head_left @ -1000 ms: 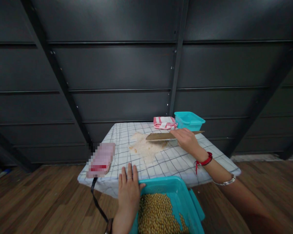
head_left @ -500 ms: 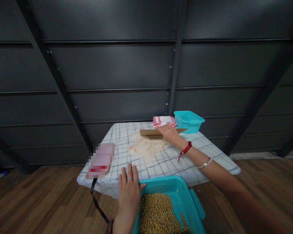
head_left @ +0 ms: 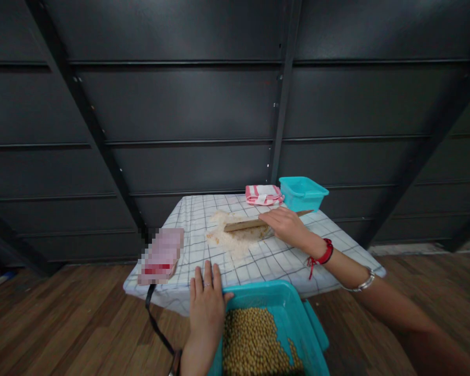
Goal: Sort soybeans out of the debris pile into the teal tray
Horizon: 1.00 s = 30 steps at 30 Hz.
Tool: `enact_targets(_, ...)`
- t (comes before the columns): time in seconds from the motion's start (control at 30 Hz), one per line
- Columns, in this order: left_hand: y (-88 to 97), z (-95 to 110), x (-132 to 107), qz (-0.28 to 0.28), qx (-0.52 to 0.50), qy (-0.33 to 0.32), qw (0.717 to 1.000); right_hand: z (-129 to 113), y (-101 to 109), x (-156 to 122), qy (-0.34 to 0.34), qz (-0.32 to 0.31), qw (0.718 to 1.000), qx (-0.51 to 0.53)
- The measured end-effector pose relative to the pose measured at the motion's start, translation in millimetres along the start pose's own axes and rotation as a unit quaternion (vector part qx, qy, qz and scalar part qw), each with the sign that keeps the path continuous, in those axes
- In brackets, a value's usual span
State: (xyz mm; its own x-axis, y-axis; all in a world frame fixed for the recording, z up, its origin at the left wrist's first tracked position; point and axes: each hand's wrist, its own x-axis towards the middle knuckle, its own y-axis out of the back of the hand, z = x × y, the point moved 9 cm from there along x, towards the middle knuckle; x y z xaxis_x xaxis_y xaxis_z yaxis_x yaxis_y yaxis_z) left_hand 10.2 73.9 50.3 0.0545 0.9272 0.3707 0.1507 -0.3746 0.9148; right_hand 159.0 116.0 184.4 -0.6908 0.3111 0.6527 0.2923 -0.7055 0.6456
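Note:
My right hand [head_left: 284, 224] is closed on a brown, stiff flat piece of cardboard [head_left: 243, 225], held on its long edge. Its lower edge meets a spread heap of pale, fine grains [head_left: 235, 243] with small orange-tan bits, lying on a checked cloth. Flat at the table's front edge rests my left hand [head_left: 207, 300], fingers stretched out, its thumb touching the rim of a turquoise bin [head_left: 293, 300]. Inside that bin are many round, yellowish soybeans [head_left: 254, 339]. The far side of the cardboard is hidden partly by my right hand.
A folded pink-and-white cloth [head_left: 263, 194] and a smaller turquoise tub [head_left: 303, 194] stand at the table's back right. On the left lies a blurred-out pink object [head_left: 164, 253], near a black strap [head_left: 154, 324]. A dark panelled wall [head_left: 196, 104] rises behind the table.
My right hand has moved toward me and to the right, bringing the cardboard from the heap's back edge into its middle. The left hand stays in place.

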Motion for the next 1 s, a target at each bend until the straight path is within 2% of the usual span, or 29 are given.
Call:
enact_targets(0.23, 1.4, 0.3, -0.5, 0.009, 0.008, -0.006, 1.0, 0.5, 43.7, -18.3, 0.025, 0.063, 0.997, -0.023)
enact_targets(0.3, 1.8, -0.1, -0.5, 0.007, 0.005, -0.003, 1.0, 0.4, 46.8, -22.9, 0.027, 0.067, 0.996, -0.042)
enact_targets(0.5, 0.1, -1.4, -0.1, -0.003, -0.012, 0.006, 1.0, -5.8, 38.7, -28.4, 0.026, 0.045, 0.997, -0.052)
enact_targets(0.77, 0.1, -1.4, -0.6, -0.006, -0.008, -0.002, 1.0, -7.7, 70.0, -36.8, 0.016, 0.099, 0.994, -0.038)
enact_targets(0.87, 0.6, -1.1, -0.2, -0.015, -0.013, 0.001, 1.0, -7.4, 60.7, -33.7, 0.0, 0.085, 0.996, -0.023)
enact_targets(1.0, 1.1, -0.8, -0.2, -0.004, -0.017, -0.001, 1.0, -9.2, 31.9, -19.9, 0.002, 0.054, 0.998, -0.019)
